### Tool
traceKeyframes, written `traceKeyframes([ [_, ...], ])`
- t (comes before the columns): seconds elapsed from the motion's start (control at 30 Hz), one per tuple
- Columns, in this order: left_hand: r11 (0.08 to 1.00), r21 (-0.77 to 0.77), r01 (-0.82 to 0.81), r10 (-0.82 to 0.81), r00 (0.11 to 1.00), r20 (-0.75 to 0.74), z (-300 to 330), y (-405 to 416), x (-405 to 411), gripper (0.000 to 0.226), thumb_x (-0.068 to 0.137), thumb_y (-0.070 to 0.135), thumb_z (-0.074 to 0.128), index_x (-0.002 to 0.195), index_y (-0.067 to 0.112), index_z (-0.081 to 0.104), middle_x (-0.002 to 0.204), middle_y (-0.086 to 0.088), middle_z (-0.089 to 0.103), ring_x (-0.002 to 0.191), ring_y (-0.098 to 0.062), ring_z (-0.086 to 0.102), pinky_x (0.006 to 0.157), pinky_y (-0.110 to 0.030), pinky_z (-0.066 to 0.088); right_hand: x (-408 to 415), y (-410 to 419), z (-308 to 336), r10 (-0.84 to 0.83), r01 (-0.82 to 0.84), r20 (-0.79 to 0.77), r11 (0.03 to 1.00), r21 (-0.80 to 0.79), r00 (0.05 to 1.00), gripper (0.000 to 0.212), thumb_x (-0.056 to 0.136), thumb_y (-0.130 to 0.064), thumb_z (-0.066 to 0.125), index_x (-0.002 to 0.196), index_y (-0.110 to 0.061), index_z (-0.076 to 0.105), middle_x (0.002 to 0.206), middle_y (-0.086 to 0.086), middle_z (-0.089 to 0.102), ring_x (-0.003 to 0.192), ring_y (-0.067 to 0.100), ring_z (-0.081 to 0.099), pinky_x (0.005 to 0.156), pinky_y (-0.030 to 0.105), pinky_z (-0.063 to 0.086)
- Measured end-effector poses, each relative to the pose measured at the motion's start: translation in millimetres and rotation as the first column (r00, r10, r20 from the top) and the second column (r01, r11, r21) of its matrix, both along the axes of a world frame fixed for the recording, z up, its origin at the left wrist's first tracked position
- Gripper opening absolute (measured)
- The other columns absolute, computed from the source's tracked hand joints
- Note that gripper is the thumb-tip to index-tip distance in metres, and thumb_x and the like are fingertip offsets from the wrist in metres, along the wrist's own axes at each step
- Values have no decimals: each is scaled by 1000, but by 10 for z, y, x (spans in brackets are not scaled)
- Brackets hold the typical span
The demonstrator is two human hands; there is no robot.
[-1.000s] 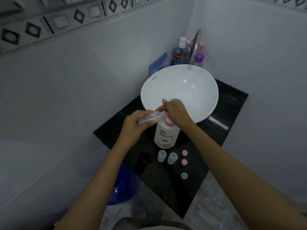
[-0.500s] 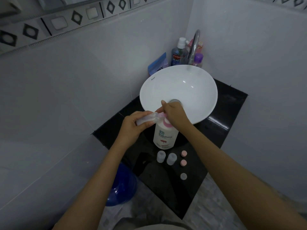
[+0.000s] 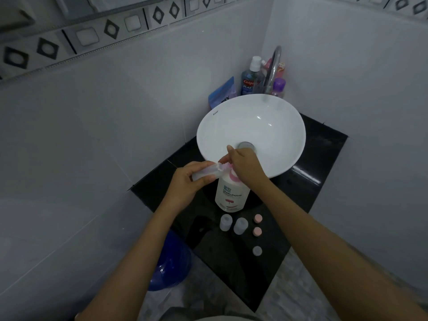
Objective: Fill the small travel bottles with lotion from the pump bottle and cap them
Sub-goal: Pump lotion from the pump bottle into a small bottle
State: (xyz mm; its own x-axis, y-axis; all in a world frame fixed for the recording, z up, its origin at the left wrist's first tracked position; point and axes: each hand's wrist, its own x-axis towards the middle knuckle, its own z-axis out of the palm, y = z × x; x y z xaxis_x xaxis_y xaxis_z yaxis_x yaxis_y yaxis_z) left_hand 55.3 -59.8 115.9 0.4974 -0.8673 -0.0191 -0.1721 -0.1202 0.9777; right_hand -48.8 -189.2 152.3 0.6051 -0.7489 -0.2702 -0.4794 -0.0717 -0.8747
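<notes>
Left hand: the left hand (image 3: 188, 181) is curled around a clear travel bottle (image 3: 207, 173), which is held tilted nearly on its side, its mouth turned toward the pump nozzle.
Right hand: the right hand (image 3: 245, 165) is laid over the pink pump head of the white pump bottle (image 3: 231, 193), fingers bent down onto it.
Arm pose: both forearms are stretched forward from the lower edge, and the hands are met just above the pump bottle.
Small bottles: three are counted, one held and two (image 3: 225, 222) (image 3: 240, 225) stood uncapped on the black counter (image 3: 312, 158), just nearer than the hands.
Caps: three are counted, two pink (image 3: 257, 218) (image 3: 257, 231) and one pale (image 3: 257, 250), laid right of the standing bottles.
Beyond the hands: a white basin (image 3: 266, 126) and a tap (image 3: 273, 68) are seen.
</notes>
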Motion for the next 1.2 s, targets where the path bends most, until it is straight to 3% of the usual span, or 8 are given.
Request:
traceKeyframes([
  [0.13, 1000, 24, 1, 0, 999, -36, -71, 12, -15, 34, 84, 17, 64, 117, 23, 62, 114, 2, 62, 104, -3, 58, 79, -10, 49, -12, 62, -15, -8, 8, -5, 1000, 2, 1000, 50, 98, -30, 32, 90, 3, 69, 96, 38, 61, 53, 15, 44, 73, 54, 50],
  [0.23, 1000, 18, -2, 3, 999, -36, -39, 16, -29, 32, 84, 16, 64, 113, 29, 62, 111, 5, 62, 100, 3, 58, 78, -8, 48, -10, 42, 19, 16, -16, -32, 1000, -5, 999, 49, 98, -31, 34, 89, 2, 69, 97, 36, 61, 62, 23, 47, 79, 54, 50],
  [0.37, 1000, -15, -20, 20, 1000, -6, 54, 9, -27, 31, 83, 14, 65, 112, 27, 61, 105, 11, 60, 91, 15, 56, 73, -2, 45, 5, 3, 102, 53, -53, -34, 998, -21, 998, 48, 97, -35, 36, 88, -1, 70, 99, 32, 64, 62, 19, 50, 82, 51, 50],
  [0.5, 1000, 8, 2, -2, 1000, 10, 36, 3, -15, 33, 84, 13, 64, 115, 23, 61, 107, 8, 60, 93, 13, 56, 73, -1, 45, -15, 49, 61, 3, -3, 4, 1000, -1, 1000, 49, 98, -32, 34, 87, 0, 70, 99, 37, 61, 70, 42, 50, 81, 57, 49],
  [0.57, 1000, 18, 8, -8, 1000, -1, 6, 13, -35, 32, 84, 13, 64, 115, 25, 61, 107, 6, 60, 95, 7, 57, 75, -3, 46, -23, 78, 24, -4, 4, -5, 1000, -14, 1000, 49, 98, -31, 34, 87, 0, 70, 99, 40, 59, 84, 55, 53, 78, 58, 48],
  [0.73, 1000, 10, -6, 5, 1000, 21, 44, 27, -52, 31, 85, 15, 64, 112, 29, 61, 105, 9, 60, 91, 14, 56, 73, -2, 45, -11, 41, 114, 51, -52, -33, 998, -20, 998, 48, 97, -34, 38, 89, 1, 70, 103, 37, 60, 83, 52, 52, 83, 55, 48],
  [0.87, 1000, -8, -19, 19, 1000, 15, 83, 21, -58, 33, 85, 13, 64, 116, 21, 60, 102, 14, 58, 88, 19, 54, 70, 1, 43, -8, 34, 160, 36, -36, -6, 999, -24, 999, 48, 97, -35, 38, 87, -1, 71, 100, 35, 62, 97, 52, 56, 83, 55, 48],
  [1.2, 999, 45, -7, 8, 1000, -14, -14, 40, -77, 35, 85, 15, 63, 119, 22, 60, 108, 9, 60, 90, 17, 56, 71, -1, 45, -36, 66, 151, 73, -73, -32, 997, 23, 997, 45, 97, -32, 40, 90, 1, 70, 102, 39, 59, 95, 55, 53, 81, 57, 47],
])
